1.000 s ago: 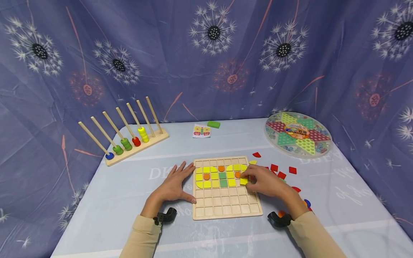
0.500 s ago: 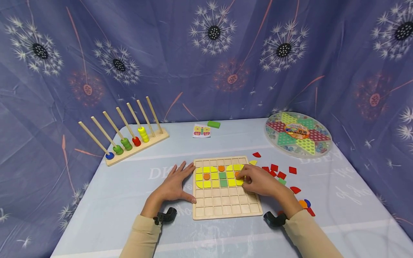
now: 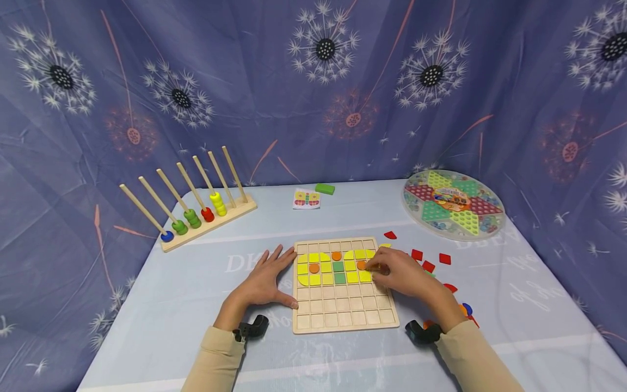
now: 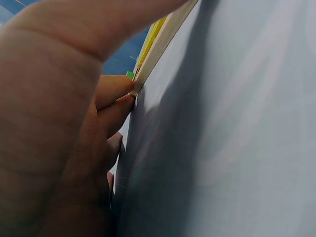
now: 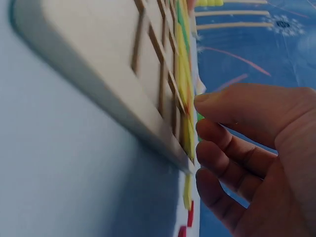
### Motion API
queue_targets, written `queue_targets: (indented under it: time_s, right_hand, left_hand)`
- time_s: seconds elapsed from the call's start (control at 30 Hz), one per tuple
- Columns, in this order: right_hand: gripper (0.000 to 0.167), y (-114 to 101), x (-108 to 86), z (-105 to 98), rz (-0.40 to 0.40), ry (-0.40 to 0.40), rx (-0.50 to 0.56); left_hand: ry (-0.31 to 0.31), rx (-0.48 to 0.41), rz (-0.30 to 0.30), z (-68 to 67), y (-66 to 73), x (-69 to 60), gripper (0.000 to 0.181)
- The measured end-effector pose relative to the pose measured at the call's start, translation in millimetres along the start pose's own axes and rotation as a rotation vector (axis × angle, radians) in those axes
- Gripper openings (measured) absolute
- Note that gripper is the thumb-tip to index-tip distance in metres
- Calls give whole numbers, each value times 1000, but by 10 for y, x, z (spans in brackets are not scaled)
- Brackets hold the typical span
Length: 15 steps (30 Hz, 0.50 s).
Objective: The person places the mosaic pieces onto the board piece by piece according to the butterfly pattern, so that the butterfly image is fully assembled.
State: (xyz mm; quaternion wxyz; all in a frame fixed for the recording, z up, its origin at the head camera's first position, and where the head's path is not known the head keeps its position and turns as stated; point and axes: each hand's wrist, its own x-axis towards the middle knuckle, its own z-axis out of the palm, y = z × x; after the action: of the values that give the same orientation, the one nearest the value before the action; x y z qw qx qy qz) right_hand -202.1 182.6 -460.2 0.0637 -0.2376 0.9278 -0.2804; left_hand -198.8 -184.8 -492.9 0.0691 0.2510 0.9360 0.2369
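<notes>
A wooden grid board lies on the table, its upper rows partly filled with yellow tiles, orange discs and green squares. Fingers spread, my left hand rests on the table along the board's left edge, the thumb touching its rim. Over the board's right side is my right hand, fingers loosely bent. In the right wrist view, nothing shows between that hand's thumb and fingers. The hand hides part of the board's right columns. One yellow tile sits near its fingertips.
Loose red pieces and other coloured pieces lie right of the board. A picture card and green block are at the back. A peg stand with beads stands back left, a round star-patterned game board back right.
My right hand set a yellow tile into a cell on the board's right side, let it go, and drew back slightly to the right. The left hand stayed still.
</notes>
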Motion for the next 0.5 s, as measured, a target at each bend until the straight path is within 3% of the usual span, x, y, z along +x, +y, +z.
queue_targets:
  time_s: [0.4,0.5]
  right_hand:
    - [19,338,-179,-404,-17,161,33]
    - [19,438,-247,-481,14,180,32]
  left_hand:
    - [6,-2,5,-15,17,-2,127]
    - [8,-9,10,-11,14,4,127]
